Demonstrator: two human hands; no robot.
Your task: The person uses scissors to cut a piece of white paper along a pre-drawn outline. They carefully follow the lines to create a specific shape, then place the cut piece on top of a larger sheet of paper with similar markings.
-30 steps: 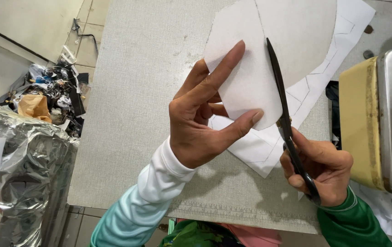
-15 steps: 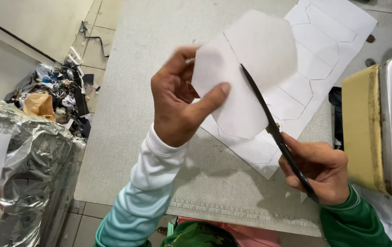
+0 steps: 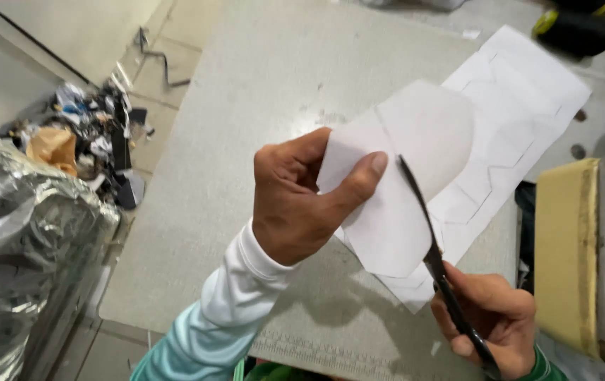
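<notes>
My left hand (image 3: 302,201) pinches a white paper piece (image 3: 408,176) between thumb and fingers, holding it up above the grey table (image 3: 246,113). The piece curls over at its top and has a cut edge on the right. My right hand (image 3: 489,321) grips black scissors (image 3: 433,254) by the handles at the lower right. The blades point up and to the left, with the tip against the paper's right edge, just past my left thumb. Under the held piece lies a larger white sheet (image 3: 521,106) with drawn pattern outlines.
A crumpled silver foil bag (image 3: 27,268) stands at the left. A heap of scraps and rubbish (image 3: 91,144) lies on the floor beyond it. A yellow-edged metal block (image 3: 585,254) sits at the table's right side. A dark object (image 3: 578,28) lies at the far right.
My left hand has turned the paper piece and closed its fingers on it. The scissors have swung to the left along the paper's edge. The view has shifted closer.
</notes>
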